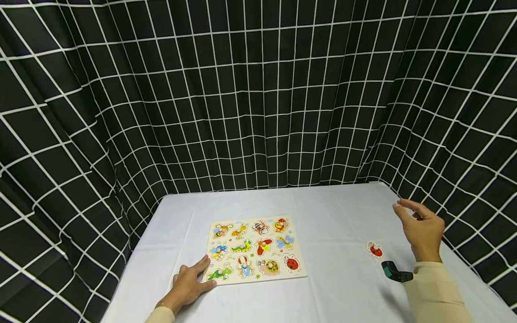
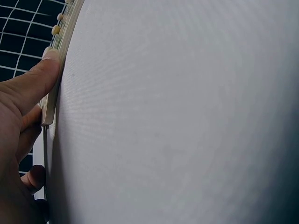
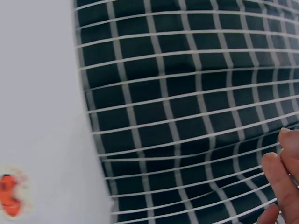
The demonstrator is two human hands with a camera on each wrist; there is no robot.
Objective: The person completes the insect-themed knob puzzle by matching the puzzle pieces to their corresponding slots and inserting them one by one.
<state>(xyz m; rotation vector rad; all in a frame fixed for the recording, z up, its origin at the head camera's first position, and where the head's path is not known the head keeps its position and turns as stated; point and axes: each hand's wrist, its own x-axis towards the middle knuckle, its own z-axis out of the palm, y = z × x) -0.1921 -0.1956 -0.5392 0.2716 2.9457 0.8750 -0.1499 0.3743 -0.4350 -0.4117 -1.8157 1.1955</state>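
A wooden peg puzzle board [image 1: 253, 281] with knobbed insect pieces lies on the white table. My left hand [image 1: 187, 283] holds its near left corner, the thumb on the front edge and the index finger along the left edge. In the left wrist view the thumb [image 2: 39, 77] presses the board's edge [image 2: 58, 88]. A loose red ladybug puzzle piece [image 1: 374, 250] lies right of the board. Beyond it my right hand [image 1: 424, 231] is raised over the table's right side, thumb and fingertips close together, holding nothing. The right wrist view catches its fingers [image 3: 280, 179] and the blurred ladybug piece.
The white-covered table [image 1: 335, 215] runs back to a black curtain [image 1: 242, 112] with a white grid, which also hangs on both sides. A black and teal device [image 1: 396, 272] sits at the right wrist. A ladybug picture [image 1: 291, 263] shows at the board's near right corner.
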